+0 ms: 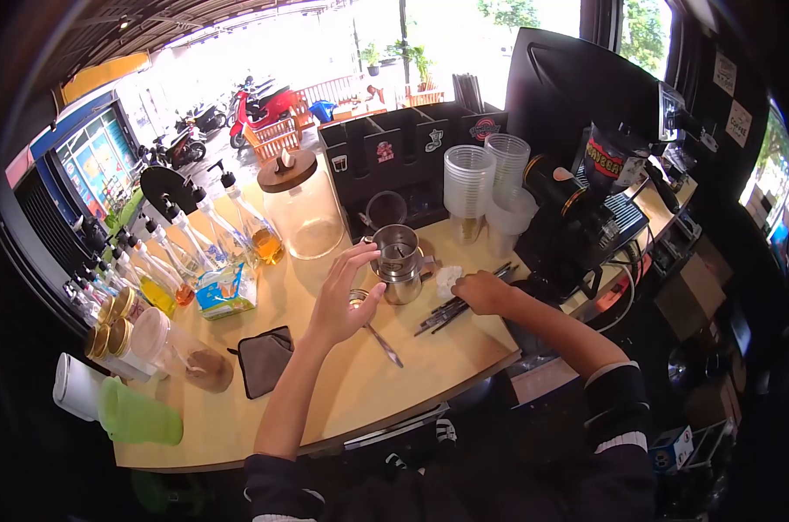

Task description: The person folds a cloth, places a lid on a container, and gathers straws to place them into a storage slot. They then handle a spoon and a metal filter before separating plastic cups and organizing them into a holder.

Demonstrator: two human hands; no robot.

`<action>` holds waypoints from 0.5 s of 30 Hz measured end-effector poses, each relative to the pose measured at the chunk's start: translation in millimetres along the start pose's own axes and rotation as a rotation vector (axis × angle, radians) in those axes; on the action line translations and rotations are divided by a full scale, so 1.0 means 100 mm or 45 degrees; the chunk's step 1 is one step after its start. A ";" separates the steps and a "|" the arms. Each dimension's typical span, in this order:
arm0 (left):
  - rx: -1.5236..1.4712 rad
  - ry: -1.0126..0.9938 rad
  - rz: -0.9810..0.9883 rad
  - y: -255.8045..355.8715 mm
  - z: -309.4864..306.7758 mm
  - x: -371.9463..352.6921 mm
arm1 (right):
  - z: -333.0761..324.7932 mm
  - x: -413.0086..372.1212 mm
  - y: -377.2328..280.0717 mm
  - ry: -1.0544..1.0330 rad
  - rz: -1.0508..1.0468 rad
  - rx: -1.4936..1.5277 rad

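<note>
My left hand [342,300] is raised with fingers and thumb apart, its fingertips right at the side of a metal drip filter [398,247]. The filter sits on top of a shiny metal cup [402,288] on the table. A long-handled spoon [384,344] lies below, partly hidden by my left hand. My right hand [488,294] is closed at the edge of a crumpled white piece [447,280] that looks like tissue or plastic. Under and beside that hand lie several thin dark sticks [446,317].
Stacked clear plastic cups [470,178] stand behind, before a black organizer [386,161]. A large glass jar [303,213], pump bottles [260,237] and a tissue pack [227,291] line the left. A dark folded cloth [265,363] lies nearer. Coffee equipment [607,204] stands right.
</note>
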State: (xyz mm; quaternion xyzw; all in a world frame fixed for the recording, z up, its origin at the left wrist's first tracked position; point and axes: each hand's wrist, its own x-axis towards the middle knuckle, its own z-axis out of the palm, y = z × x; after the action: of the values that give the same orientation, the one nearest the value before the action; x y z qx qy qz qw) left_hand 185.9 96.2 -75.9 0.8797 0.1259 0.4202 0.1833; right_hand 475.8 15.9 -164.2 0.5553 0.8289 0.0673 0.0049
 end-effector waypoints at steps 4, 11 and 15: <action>-0.010 0.007 0.007 0.04 -0.01 -0.01 | 0.00 -0.05 0.01 0.051 -0.021 0.019; -0.045 0.032 0.015 0.10 -0.16 0.01 | -0.42 -0.11 -0.03 -0.077 0.151 0.196; -0.019 0.133 0.065 0.12 -0.26 0.07 | -1.04 -0.08 -0.03 -0.028 0.203 0.471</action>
State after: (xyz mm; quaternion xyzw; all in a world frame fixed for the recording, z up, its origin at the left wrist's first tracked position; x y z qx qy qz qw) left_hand 170.5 93.8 -51.3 0.8581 0.1097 0.4711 0.1722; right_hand 467.5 -3.3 -62.4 0.6112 0.7805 -0.0921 -0.0933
